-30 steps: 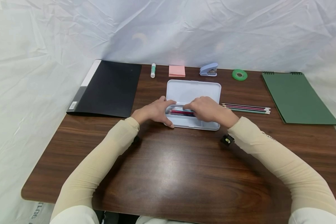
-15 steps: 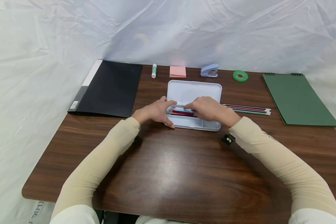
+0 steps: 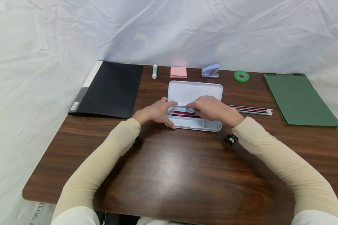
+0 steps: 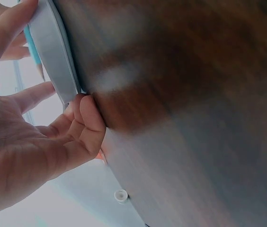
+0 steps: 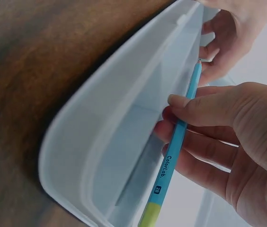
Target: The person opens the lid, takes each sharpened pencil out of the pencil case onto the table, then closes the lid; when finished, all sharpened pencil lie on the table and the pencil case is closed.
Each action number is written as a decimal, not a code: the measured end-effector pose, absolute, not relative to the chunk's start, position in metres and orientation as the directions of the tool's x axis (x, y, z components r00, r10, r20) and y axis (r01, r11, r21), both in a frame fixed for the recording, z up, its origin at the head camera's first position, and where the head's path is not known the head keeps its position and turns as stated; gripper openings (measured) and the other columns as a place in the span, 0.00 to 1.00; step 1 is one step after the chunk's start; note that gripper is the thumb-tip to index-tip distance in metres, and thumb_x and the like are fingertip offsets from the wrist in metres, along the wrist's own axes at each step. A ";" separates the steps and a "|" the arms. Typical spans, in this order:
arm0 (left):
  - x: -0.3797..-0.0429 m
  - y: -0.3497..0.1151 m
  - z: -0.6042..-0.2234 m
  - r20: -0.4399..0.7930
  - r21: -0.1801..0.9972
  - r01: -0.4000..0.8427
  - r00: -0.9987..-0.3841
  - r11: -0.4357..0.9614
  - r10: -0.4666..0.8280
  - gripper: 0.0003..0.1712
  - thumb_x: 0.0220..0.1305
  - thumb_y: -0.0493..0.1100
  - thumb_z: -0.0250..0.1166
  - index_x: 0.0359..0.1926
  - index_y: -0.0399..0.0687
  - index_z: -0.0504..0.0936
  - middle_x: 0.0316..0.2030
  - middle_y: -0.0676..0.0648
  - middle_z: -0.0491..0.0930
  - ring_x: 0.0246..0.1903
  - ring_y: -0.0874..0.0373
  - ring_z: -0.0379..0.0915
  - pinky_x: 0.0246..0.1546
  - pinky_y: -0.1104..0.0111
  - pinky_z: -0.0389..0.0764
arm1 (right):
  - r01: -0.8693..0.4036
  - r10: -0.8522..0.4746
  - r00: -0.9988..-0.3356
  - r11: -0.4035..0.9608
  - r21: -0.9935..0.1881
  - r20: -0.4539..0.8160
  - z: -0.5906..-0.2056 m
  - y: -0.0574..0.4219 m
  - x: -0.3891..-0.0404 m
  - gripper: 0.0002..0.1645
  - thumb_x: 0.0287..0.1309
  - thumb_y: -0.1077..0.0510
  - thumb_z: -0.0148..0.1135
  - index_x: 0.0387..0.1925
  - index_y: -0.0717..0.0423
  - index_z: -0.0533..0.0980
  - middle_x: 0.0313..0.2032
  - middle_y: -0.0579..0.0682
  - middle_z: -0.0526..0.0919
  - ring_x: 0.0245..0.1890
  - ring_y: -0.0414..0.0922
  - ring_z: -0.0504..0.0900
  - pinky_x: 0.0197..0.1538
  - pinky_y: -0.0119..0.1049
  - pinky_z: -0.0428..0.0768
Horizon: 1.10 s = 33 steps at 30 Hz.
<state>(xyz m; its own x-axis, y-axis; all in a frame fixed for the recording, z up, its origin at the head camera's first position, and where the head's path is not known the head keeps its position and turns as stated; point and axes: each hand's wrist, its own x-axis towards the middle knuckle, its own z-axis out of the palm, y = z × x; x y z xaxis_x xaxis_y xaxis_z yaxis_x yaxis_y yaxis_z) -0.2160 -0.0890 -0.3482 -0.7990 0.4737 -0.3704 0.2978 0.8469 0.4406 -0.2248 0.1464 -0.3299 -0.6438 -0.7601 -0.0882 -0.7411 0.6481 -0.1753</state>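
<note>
— What did the right hand [image 5: 233,130] hold?
— It pinched a blue pencil [image 5: 168,161], thumb against fingers, over the open white case [image 3: 187,123].
— And the left hand [image 3: 157,112]?
— It gripped the case's left end.
— Any risk?
— A slack pinch could have dropped it across the red pencils [image 3: 183,112] inside; a loosened left hand, nudged the case toward the loose pencils [image 3: 253,109].

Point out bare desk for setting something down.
Bare: the brown wooden desk between the beige sleeves, before the open white rectangular case. Crowded: that case's rear, between left hand and right hand, holding slim coloured pencils.
</note>
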 end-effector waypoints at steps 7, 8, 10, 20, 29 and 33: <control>-0.215 -0.089 -0.349 -0.364 0.443 0.301 -0.800 0.845 0.476 0.58 0.49 0.59 0.78 0.77 0.58 0.57 0.59 0.41 0.62 0.55 0.49 0.65 0.56 0.57 0.72 | -0.750 -0.764 -0.643 0.641 -0.166 -0.044 -0.325 0.159 -0.223 0.19 0.61 0.66 0.65 0.53 0.50 0.83 0.42 0.50 0.89 0.31 0.44 0.81 0.39 0.45 0.79; -0.215 -0.089 -0.349 -0.365 0.444 0.300 -0.800 0.844 0.476 0.58 0.49 0.58 0.78 0.77 0.58 0.57 0.59 0.41 0.62 0.55 0.49 0.65 0.56 0.57 0.72 | -0.750 -0.764 -0.643 0.640 -0.163 -0.041 -0.325 0.161 -0.223 0.19 0.61 0.66 0.65 0.53 0.50 0.83 0.42 0.50 0.89 0.31 0.44 0.81 0.39 0.45 0.79; -0.215 -0.089 -0.349 -0.368 0.445 0.298 -0.799 0.844 0.476 0.58 0.49 0.58 0.78 0.77 0.58 0.57 0.59 0.41 0.62 0.55 0.49 0.65 0.56 0.57 0.72 | -0.747 -0.760 -0.649 0.645 -0.162 -0.039 -0.325 0.167 -0.222 0.19 0.61 0.67 0.64 0.52 0.50 0.83 0.42 0.49 0.89 0.31 0.44 0.81 0.38 0.44 0.78; -0.215 -0.088 -0.348 -0.367 0.436 0.297 -0.803 0.850 0.469 0.59 0.49 0.58 0.78 0.77 0.58 0.56 0.60 0.40 0.61 0.55 0.49 0.65 0.56 0.57 0.72 | -0.670 -0.689 -0.722 0.718 -0.186 -0.059 -0.323 0.204 -0.212 0.20 0.58 0.65 0.68 0.54 0.52 0.83 0.48 0.51 0.88 0.43 0.45 0.85 0.48 0.48 0.81; -0.215 -0.089 -0.348 -0.366 0.445 0.294 -0.802 0.846 0.472 0.59 0.49 0.57 0.78 0.77 0.58 0.56 0.61 0.40 0.61 0.57 0.48 0.64 0.58 0.56 0.72 | -0.621 -0.638 -0.766 0.766 -0.164 -0.077 -0.317 0.236 -0.202 0.22 0.56 0.68 0.69 0.54 0.55 0.83 0.43 0.52 0.89 0.34 0.43 0.81 0.40 0.45 0.80; -0.215 -0.090 -0.348 -0.365 0.449 0.293 -0.803 0.844 0.472 0.59 0.49 0.57 0.79 0.77 0.58 0.57 0.61 0.40 0.61 0.57 0.48 0.64 0.58 0.56 0.72 | -0.594 -0.611 -0.787 0.787 -0.168 -0.083 -0.315 0.252 -0.197 0.23 0.56 0.69 0.69 0.54 0.54 0.83 0.42 0.52 0.88 0.31 0.41 0.78 0.35 0.41 0.77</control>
<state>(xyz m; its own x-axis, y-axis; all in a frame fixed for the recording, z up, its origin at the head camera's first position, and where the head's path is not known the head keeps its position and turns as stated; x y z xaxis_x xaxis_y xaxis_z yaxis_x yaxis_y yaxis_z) -0.2148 -0.0896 -0.3480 -0.8026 0.4720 -0.3647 0.2927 0.8443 0.4488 -0.1973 0.2519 -0.3152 -0.7869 -0.6115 -0.0827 -0.5938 0.7869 -0.1679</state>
